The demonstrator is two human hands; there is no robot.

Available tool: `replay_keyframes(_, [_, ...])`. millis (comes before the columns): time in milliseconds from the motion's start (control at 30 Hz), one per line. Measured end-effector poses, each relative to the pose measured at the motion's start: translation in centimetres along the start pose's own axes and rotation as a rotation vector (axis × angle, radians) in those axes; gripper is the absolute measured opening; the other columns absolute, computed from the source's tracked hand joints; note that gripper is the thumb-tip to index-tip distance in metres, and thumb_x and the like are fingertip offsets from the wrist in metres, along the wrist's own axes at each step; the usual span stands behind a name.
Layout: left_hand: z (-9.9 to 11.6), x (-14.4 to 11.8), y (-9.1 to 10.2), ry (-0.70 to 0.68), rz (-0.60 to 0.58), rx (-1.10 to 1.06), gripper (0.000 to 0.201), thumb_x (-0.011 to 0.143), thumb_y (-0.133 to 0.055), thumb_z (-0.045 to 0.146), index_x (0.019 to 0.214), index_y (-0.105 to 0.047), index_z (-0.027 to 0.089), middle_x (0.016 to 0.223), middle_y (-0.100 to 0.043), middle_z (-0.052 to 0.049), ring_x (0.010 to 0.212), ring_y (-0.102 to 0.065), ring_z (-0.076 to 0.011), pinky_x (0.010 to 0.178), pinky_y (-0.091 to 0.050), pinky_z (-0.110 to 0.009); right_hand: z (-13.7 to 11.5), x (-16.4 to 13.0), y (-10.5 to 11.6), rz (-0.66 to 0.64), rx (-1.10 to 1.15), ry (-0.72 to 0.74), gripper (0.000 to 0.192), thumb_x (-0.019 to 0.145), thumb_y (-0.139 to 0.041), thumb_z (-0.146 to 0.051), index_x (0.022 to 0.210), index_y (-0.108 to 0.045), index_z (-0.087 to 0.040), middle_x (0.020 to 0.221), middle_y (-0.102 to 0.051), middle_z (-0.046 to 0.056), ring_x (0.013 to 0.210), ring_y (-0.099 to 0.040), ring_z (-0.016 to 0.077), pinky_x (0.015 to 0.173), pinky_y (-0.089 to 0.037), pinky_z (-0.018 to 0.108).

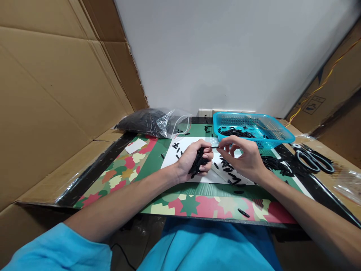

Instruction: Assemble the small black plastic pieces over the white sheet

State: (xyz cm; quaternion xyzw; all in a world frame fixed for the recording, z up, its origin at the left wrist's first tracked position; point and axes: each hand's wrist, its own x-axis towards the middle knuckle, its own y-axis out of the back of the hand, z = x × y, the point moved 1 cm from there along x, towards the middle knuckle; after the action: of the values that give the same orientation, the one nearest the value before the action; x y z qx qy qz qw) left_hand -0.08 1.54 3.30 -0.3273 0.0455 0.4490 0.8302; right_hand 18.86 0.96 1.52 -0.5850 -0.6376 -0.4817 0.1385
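My left hand point(196, 160) is closed around a bunch of small, slim black pieces point(199, 162), with many ends poking out past the fingers. Between the thumb and fingertip of my right hand point(244, 154) is pinched a single slim black piece point(215, 147), whose left end meets the left hand's thumb and forefinger. Both hands are over a white sheet point(172, 160) on the table, where more loose black pieces point(232, 177) are scattered. Another pile of black pieces point(275, 163) lies to the right of my right wrist. What kind of pieces they are is too small to tell.
A blue plastic basket point(254, 141) with black pieces stands at the back right. Scissors point(313, 158) lie at the right edge. A clear zip bag point(152, 122) full of dark material rests at the back left. Cardboard walls point(56, 75) flank the patterned tabletop point(186, 205).
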Motion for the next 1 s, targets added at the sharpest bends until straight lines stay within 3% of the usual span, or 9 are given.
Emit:
replay_keyframes(733, [-0.19,0.11,0.01,0.032,-0.051,0.024,0.035,0.091,-0.052,0.038,0.064,-0.037,0.022,0.053,-0.033,0.008,0.034,-0.035,-0.0082,0.033,-0.027,-0.021,0.13,-0.02,0.02,0.027,-0.077,0.102,0.014,0.090,-0.066,-0.006,0.091,-0.065,-0.020,0.078,-0.066,-0.001,0.064,-0.055,0.0107,0.057,-0.047,0.022])
replay_keyframes(1000, [-0.17,0.05,0.03,-0.018,-0.049,0.058,0.039,0.092,-0.051,0.039,0.060,-0.038,0.021,0.055,-0.031,0.007,0.034,-0.036,-0.0070,0.034,-0.027,-0.021,0.04,0.10,-0.05,-0.016,-0.022,0.040,0.009,0.091,-0.067,-0.012,0.097,-0.066,-0.019,0.081,-0.069,0.001,0.064,-0.058,0.0115,0.053,-0.048,0.022])
